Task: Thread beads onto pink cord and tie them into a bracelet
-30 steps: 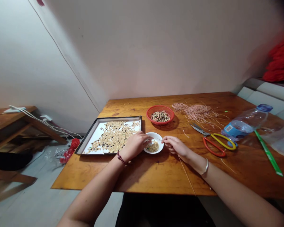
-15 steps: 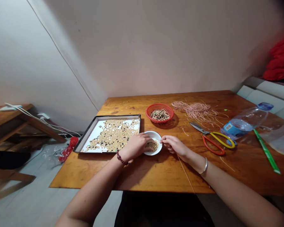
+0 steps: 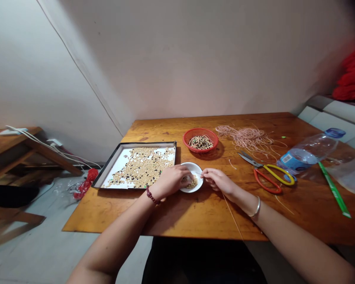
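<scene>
A small white bowl (image 3: 200, 182) holds round, pale beads (image 3: 192, 182). My left hand (image 3: 174, 177) reaches over the bowl's left side, fingers curled down into it; whatever the fingertips grip is hidden. At the bowl's right rim, my right hand (image 3: 216, 179) is closed in a pinch on a thin needle (image 3: 198, 173), which points left over the beads. From below that hand a pale string (image 3: 232, 215) runs down to the table's front edge. Left of the bowl lies a shallow black-edged tray (image 3: 114, 157) with many cream beads and scattered dark and green ones.
Behind the bowl stands a red plastic basket (image 3: 200, 151) of strung beads. Pink string (image 3: 245, 136) lies tangled beside it. Scissors (image 3: 266, 171) with red and yellow handles, a plastic bottle (image 3: 310, 152) and a green strip (image 3: 334, 189) are at the right.
The left fingers have shifted slightly within the bowl, and the beads there are spread differently. My right hand keeps its pinch in nearly the same place. The view has tilted slightly.
</scene>
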Motion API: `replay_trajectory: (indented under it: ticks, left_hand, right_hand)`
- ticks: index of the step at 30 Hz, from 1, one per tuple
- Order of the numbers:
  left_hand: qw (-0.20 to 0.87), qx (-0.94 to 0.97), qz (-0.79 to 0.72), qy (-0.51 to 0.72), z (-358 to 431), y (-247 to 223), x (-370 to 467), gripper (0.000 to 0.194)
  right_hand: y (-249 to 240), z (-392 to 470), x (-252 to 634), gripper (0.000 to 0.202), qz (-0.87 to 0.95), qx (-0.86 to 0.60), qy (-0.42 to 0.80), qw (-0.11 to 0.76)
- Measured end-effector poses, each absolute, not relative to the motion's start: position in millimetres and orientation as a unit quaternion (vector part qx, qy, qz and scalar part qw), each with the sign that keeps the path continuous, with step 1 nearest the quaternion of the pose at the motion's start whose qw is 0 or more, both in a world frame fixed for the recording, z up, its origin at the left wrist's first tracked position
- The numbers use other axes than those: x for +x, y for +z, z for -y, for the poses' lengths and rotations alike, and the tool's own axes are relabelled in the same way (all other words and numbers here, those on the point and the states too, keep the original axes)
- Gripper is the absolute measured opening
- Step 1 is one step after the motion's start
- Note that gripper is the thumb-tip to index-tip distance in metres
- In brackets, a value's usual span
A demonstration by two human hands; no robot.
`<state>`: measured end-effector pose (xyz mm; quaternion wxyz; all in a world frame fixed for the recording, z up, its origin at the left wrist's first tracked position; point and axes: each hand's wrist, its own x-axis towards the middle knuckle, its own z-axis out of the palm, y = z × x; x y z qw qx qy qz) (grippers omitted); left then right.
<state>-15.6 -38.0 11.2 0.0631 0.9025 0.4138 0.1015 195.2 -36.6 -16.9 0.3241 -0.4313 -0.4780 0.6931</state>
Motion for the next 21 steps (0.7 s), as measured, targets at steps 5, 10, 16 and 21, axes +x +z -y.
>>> replay_trajectory:
  ticks: [5, 10, 16, 21]
  left_hand:
    - [0.052, 0.917, -0.388, 0.084, 39, 17, -16, 0.027]
    - [0.063, 0.918, -0.386, 0.068, 38, 17, -16, 0.015]
    - [0.064, 0.908, -0.407, 0.078, 38, 14, -15, 0.016]
    - [0.074, 0.880, -0.454, 0.117, 37, 10, -15, 0.020]
  right_hand:
    - [-16, 37, 195, 0.019, 0.486, -0.429, 0.692, 0.317]
    - [-15, 38, 195, 0.019, 0.484, -0.426, 0.695, 0.318]
    - [-18, 37, 195, 0.017, 0.492, -0.430, 0.688, 0.317]
    - [-28, 31, 193, 0.016, 0.586, -0.453, 0.555, 0.378]
